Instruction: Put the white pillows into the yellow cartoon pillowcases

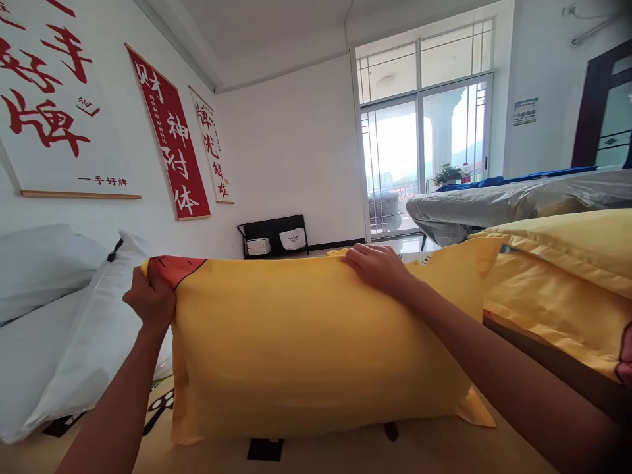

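A plump yellow pillow (316, 349) stands on its long edge in front of me, on a tan patterned sheet (207, 457). At its upper left corner, beside a red printed patch (182, 268), my left hand (151, 299) is closed around the fabric. My right hand (375, 266) grips the top edge right of the middle, its fingers bent over to the far side, where the fingertips are hidden. The pillow's right end has a loose flap of cloth.
White pillows (93, 329) lean at the left. More yellow pillows (557, 289) are stacked at the right. Behind them stands a plastic-covered table (523, 197). A low black rack (274, 234) is by the far wall, near a sliding glass door (454, 145).
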Action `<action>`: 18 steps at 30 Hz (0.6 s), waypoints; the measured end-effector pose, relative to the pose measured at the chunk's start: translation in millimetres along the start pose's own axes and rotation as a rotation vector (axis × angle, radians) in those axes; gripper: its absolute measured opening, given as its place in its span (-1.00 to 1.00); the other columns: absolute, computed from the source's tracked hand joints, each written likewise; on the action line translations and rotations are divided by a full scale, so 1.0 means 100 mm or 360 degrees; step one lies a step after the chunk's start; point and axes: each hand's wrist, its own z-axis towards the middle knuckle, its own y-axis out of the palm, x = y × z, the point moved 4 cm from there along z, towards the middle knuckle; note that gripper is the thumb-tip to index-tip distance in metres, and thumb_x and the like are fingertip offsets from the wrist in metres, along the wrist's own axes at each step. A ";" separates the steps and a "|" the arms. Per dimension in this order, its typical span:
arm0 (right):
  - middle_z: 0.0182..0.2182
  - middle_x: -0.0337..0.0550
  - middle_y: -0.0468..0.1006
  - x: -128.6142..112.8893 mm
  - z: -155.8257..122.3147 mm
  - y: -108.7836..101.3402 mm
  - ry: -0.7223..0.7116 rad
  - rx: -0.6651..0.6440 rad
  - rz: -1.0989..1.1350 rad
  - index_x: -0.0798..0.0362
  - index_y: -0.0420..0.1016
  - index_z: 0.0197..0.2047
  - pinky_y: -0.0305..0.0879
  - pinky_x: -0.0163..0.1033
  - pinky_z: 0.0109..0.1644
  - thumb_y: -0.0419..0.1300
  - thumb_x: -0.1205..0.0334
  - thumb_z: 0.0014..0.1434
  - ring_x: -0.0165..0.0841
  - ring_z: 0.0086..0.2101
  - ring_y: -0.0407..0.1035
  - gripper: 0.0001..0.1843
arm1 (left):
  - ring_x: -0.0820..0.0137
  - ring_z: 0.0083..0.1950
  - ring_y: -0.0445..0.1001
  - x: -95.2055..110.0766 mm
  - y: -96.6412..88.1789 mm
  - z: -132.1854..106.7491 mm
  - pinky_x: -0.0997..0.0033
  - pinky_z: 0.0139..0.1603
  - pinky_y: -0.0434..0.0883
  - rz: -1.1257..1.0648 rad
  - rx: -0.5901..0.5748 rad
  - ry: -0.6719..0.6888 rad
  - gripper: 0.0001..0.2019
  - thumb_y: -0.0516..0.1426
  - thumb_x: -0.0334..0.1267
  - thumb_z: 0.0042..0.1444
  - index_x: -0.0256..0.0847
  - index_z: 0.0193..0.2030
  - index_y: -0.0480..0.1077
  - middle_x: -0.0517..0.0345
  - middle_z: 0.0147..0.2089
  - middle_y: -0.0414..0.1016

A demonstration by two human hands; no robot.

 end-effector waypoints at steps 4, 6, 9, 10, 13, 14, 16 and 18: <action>-0.56 -0.19 0.43 0.50 -0.27 0.17 0.0211 -0.0501 0.0064 0.00 0.32 -0.51 -0.08 -0.28 -0.40 -0.09 -0.15 0.27 -0.36 -0.50 0.25 -0.50 | 0.44 -0.52 0.06 -0.26 -0.03 -0.07 0.44 -0.42 0.01 0.0023 0.0064 -0.0163 -0.78 -0.07 -0.12 0.21 -0.14 -0.41 0.09 0.28 -0.56 0.09; -0.54 -0.16 0.45 0.79 -0.48 0.16 0.0271 -0.0463 -0.0080 0.01 0.32 -0.51 -0.07 -0.26 -0.38 -0.11 -0.16 0.26 -0.34 -0.48 0.27 -0.49 | 0.44 -0.53 0.03 -0.42 -0.01 -0.13 0.44 -0.41 0.00 0.0056 0.0021 -0.0206 -0.80 -0.06 -0.13 0.20 -0.14 -0.41 0.09 0.28 -0.55 0.09; -0.54 -0.12 0.45 1.06 -0.67 0.02 0.0276 -0.0224 -0.0386 0.03 0.31 -0.54 -0.11 -0.25 -0.39 -0.11 -0.14 0.26 -0.34 -0.49 0.26 -0.49 | 0.44 -0.54 0.01 -0.56 0.05 -0.18 0.44 -0.40 -0.01 0.0082 -0.0088 -0.0223 -0.80 -0.06 -0.14 0.18 -0.13 -0.42 0.07 0.28 -0.56 0.09; -0.56 -0.12 0.44 1.10 -0.68 -0.05 0.0263 -0.0137 -0.0473 0.03 0.30 -0.56 -0.12 -0.24 -0.40 -0.11 -0.12 0.26 -0.35 -0.51 0.24 -0.48 | 0.44 -0.55 -0.02 -0.58 0.06 -0.17 0.44 -0.41 -0.03 0.0106 -0.0127 -0.0229 -0.79 -0.05 -0.13 0.17 -0.12 -0.44 0.05 0.29 -0.57 0.06; -0.64 -0.15 0.35 1.15 -0.61 -0.29 0.0220 0.0216 -0.0633 0.03 0.22 -0.64 -0.11 -0.25 -0.42 -0.11 -0.07 0.26 -0.40 -0.55 0.19 -0.47 | 0.45 -0.56 -0.12 -0.64 0.05 -0.09 0.45 -0.43 -0.09 0.0218 -0.0167 -0.0265 -0.75 -0.01 -0.12 0.13 -0.11 -0.47 0.01 0.32 -0.61 -0.04; -0.66 -0.17 0.32 1.17 -0.58 -0.35 0.0219 0.0343 -0.0641 0.03 0.18 -0.67 -0.11 -0.26 -0.43 -0.11 -0.06 0.26 -0.42 -0.57 0.16 -0.46 | 0.46 -0.56 -0.13 -0.67 0.03 -0.06 0.45 -0.43 -0.10 0.0242 -0.0140 -0.0284 -0.76 0.00 -0.12 0.12 -0.12 -0.47 0.02 0.32 -0.61 -0.04; -0.71 -0.21 0.26 1.21 -0.55 -0.39 0.0232 0.0512 -0.0591 0.03 0.09 -0.70 -0.09 -0.26 -0.44 -0.11 -0.07 0.26 -0.45 -0.60 0.09 -0.44 | 0.46 -0.55 -0.07 -0.70 -0.02 -0.01 0.45 -0.43 -0.06 0.0208 -0.0052 -0.0268 -0.80 -0.02 -0.16 0.13 -0.15 -0.46 0.11 0.32 -0.59 0.02; -0.72 -0.21 0.25 1.28 -0.59 -0.33 0.0287 0.0523 -0.0446 0.02 0.07 -0.70 0.00 -0.26 -0.40 -0.11 -0.15 0.23 -0.42 -0.57 0.14 -0.42 | 0.47 -0.52 0.03 -0.72 -0.04 0.01 0.46 -0.42 0.01 0.0082 -0.0038 -0.0205 -0.79 -0.04 -0.17 0.16 -0.20 -0.44 0.22 0.30 -0.56 0.11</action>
